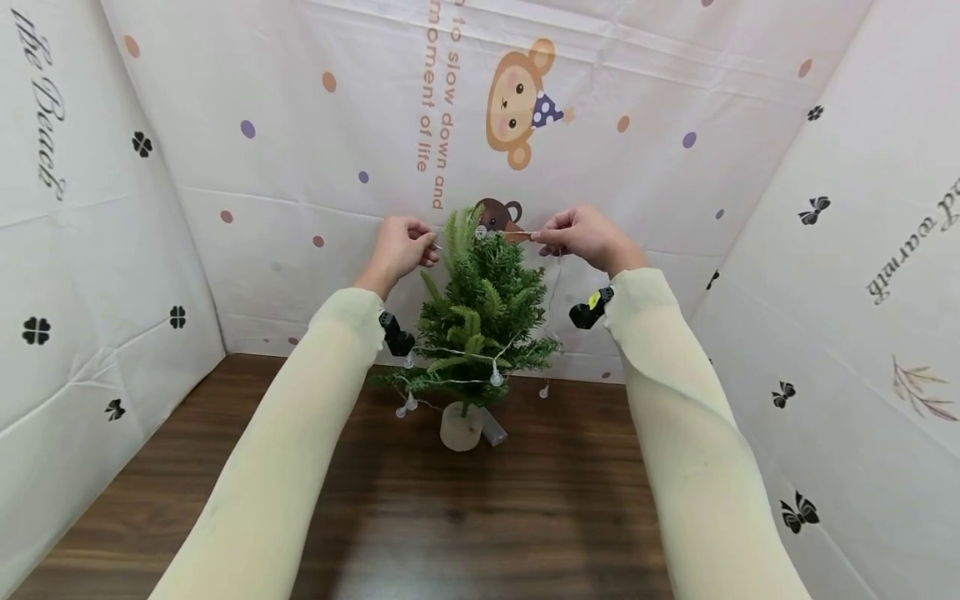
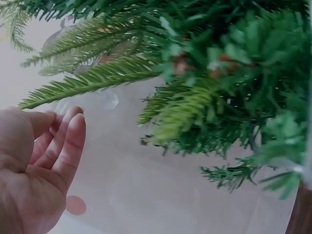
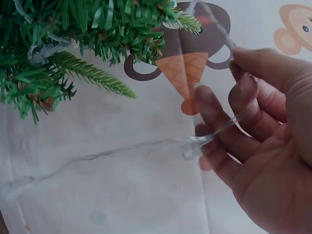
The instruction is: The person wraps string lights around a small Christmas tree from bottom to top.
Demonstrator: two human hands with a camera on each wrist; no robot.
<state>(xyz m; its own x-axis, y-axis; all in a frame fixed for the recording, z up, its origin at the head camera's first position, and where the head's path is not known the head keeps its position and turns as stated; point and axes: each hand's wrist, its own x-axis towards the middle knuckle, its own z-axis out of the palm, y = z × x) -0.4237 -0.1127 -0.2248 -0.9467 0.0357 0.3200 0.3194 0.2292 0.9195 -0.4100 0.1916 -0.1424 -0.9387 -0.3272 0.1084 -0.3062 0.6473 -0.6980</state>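
A small green artificial Christmas tree (image 1: 487,308) stands upright on a pale round base (image 1: 461,427). Clear string lights (image 1: 497,377) with round bulbs wrap its lower branches, and more of their wire runs behind the treetop. At the top left, my left hand (image 1: 405,248) pinches the thin wire between thumb and fingertips; in the left wrist view a clear bulb (image 2: 111,100) hangs just beyond those fingers. Across the treetop, my right hand (image 1: 581,237) pinches the wire between thumb and index finger. In the right wrist view, another length of wire (image 3: 112,152) trails across its lower fingers.
A clear, boxy battery case (image 1: 493,427) lies beside the tree base on the brown wood-grain table (image 1: 465,525). Printed cloth walls (image 1: 300,150) rise close behind the tree and on both sides. One bulb (image 1: 543,391) dangles right of the branches.
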